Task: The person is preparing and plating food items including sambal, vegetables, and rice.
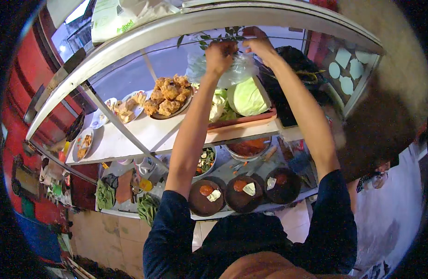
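Note:
Both arms reach up to the top shelf of a glass display case. My left hand (221,53) is closed around leafy green sprigs (204,41), which stick out above the fist. Just to its right, my right hand (258,44) has bent fingers close to the same leaves; whether it pinches any is hidden. Under the hands bulges a clear plastic bag (240,71). A cut cabbage head (248,97) and loose cabbage leaves (218,104) lie in a reddish tray (241,120) below the bag.
Left on the shelf are a plate of fried chicken (168,96) and a plate of pale pieces (126,108). Lower down stand three dark mortars (207,205) with red paste and pale pieces, a pot of red sauce (248,148) and a vegetable bowl (205,162). The case's frame (137,33) arches overhead.

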